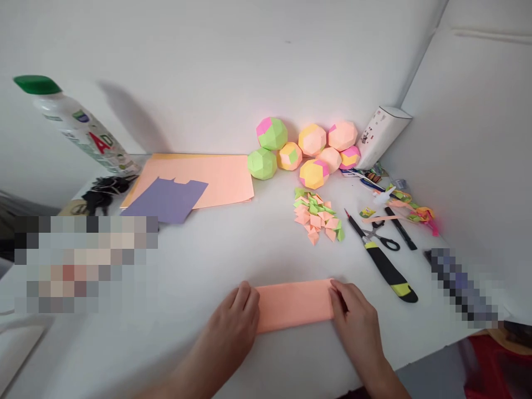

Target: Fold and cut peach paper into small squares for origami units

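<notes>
A folded strip of salmon-pink paper lies near the front of the white table, its long side running left to right. My left hand grips its left end with the fingers curled. At the right end, my right hand pinches the upper corner between thumb and fingers. Beyond the strip sits a small heap of folded green and pink paper pieces. A black-and-yellow handled knife rests to the right of my right hand, and black-handled scissors lie just behind it.
Several faceted paper balls stand against the wall. At the back left are pink paper sheets with a cut purple sheet on top. A white bottle with a green cap stands left. A pen and a small glue bottle lie right.
</notes>
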`<action>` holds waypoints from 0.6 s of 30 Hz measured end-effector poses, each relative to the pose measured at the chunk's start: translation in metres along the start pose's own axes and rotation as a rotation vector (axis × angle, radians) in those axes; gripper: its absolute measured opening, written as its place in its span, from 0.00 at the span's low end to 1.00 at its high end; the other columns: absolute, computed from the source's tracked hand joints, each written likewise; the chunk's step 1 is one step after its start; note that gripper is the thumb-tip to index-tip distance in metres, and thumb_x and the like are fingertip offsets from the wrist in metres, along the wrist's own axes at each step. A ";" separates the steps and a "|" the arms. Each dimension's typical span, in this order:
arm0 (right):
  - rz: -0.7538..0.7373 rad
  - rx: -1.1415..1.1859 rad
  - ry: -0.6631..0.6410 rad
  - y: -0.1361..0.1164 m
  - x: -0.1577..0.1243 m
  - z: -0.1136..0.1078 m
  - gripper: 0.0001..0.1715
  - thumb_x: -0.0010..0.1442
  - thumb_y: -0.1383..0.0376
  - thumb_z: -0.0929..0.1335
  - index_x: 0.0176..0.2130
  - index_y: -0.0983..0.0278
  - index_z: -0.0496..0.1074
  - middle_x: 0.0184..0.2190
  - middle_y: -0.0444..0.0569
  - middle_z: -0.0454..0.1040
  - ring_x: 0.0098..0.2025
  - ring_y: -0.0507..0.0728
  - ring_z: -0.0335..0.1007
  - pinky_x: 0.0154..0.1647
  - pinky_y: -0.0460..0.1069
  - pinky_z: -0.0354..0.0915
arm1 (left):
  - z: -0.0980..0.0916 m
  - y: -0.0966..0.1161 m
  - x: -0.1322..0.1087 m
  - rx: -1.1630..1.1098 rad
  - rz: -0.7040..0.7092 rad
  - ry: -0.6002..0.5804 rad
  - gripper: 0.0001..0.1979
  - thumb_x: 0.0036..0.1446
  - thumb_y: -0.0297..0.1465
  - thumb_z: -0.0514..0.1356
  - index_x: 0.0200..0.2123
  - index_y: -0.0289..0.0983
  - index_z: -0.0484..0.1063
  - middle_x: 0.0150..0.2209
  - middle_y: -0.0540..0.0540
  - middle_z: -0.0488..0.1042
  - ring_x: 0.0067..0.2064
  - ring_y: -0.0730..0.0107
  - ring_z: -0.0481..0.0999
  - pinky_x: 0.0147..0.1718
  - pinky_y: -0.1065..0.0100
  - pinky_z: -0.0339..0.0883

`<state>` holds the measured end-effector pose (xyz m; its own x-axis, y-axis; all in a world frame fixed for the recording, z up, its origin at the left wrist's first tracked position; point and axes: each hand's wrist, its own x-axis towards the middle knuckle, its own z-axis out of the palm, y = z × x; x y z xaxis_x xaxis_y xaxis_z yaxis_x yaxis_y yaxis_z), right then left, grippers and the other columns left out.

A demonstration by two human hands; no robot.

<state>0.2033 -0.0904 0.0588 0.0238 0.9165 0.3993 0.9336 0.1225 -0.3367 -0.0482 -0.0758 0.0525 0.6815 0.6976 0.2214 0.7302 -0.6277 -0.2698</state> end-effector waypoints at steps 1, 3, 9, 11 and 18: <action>-0.018 -0.026 0.019 -0.001 -0.003 0.000 0.14 0.65 0.65 0.60 0.41 0.66 0.73 0.32 0.49 0.76 0.31 0.53 0.73 0.31 0.46 0.68 | -0.002 0.003 -0.002 0.002 0.006 -0.003 0.08 0.44 0.18 0.56 0.26 0.32 0.74 0.34 0.38 0.69 0.43 0.53 0.68 0.38 0.59 0.66; -0.050 -0.067 0.048 -0.002 -0.010 0.001 0.13 0.66 0.66 0.61 0.40 0.67 0.73 0.30 0.49 0.75 0.29 0.52 0.72 0.29 0.46 0.66 | -0.006 0.008 -0.006 0.000 0.013 -0.017 0.08 0.42 0.19 0.57 0.23 0.33 0.74 0.31 0.39 0.69 0.41 0.52 0.68 0.36 0.59 0.65; -0.076 -0.094 0.089 -0.005 -0.020 0.001 0.09 0.64 0.70 0.63 0.40 0.68 0.73 0.27 0.47 0.72 0.26 0.50 0.67 0.26 0.45 0.61 | -0.004 0.015 -0.006 -0.098 0.030 0.084 0.11 0.53 0.22 0.55 0.23 0.32 0.74 0.27 0.39 0.68 0.39 0.50 0.68 0.31 0.58 0.63; -0.070 -0.090 0.088 -0.006 -0.021 0.001 0.09 0.64 0.70 0.63 0.40 0.67 0.73 0.27 0.47 0.71 0.25 0.49 0.65 0.25 0.45 0.59 | -0.002 0.016 -0.003 -0.111 0.018 0.146 0.15 0.58 0.23 0.53 0.21 0.32 0.73 0.24 0.40 0.65 0.36 0.51 0.68 0.28 0.60 0.61; -0.061 -0.105 0.088 -0.008 -0.022 -0.002 0.09 0.64 0.71 0.63 0.40 0.67 0.73 0.25 0.46 0.69 0.23 0.49 0.62 0.24 0.45 0.57 | -0.004 0.010 0.000 -0.132 -0.020 0.128 0.16 0.59 0.19 0.48 0.23 0.35 0.68 0.23 0.46 0.62 0.32 0.62 0.67 0.29 0.63 0.61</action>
<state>0.1961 -0.1118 0.0542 -0.0073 0.8713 0.4907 0.9664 0.1323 -0.2206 -0.0405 -0.0835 0.0533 0.6614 0.6658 0.3452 0.7379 -0.6600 -0.1408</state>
